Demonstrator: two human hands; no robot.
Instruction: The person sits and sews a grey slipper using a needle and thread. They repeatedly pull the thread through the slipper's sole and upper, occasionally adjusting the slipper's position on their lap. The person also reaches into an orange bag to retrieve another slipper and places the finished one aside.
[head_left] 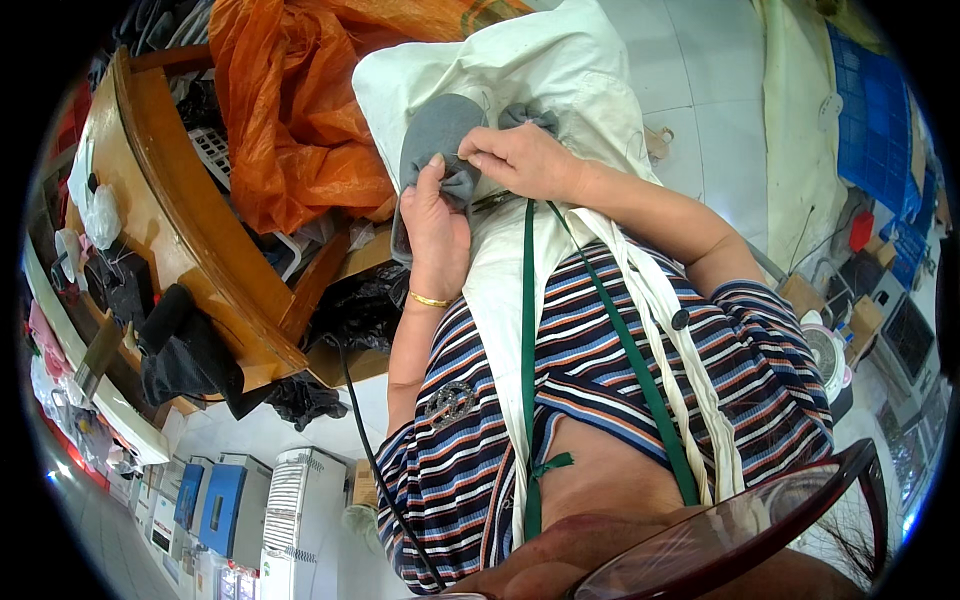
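Observation:
A grey shoe-like fabric piece with a gathered bow lies over my lap, on a white apron. My left hand grips its lower edge, the thumb pressing on the bow. Beside it, my right hand has thumb and forefinger pinched together next to the bow; what is between them is too small to make out. A second grey bow-like piece rests on the apron behind my right hand, partly covered by it. Under my right wrist lies a small dark metal tool, mostly hidden.
A brown wooden table curves along the left. Orange plastic sheeting bunches between it and my lap. A black bag sits in an open box below. Blue crates and a white fan stand at the right.

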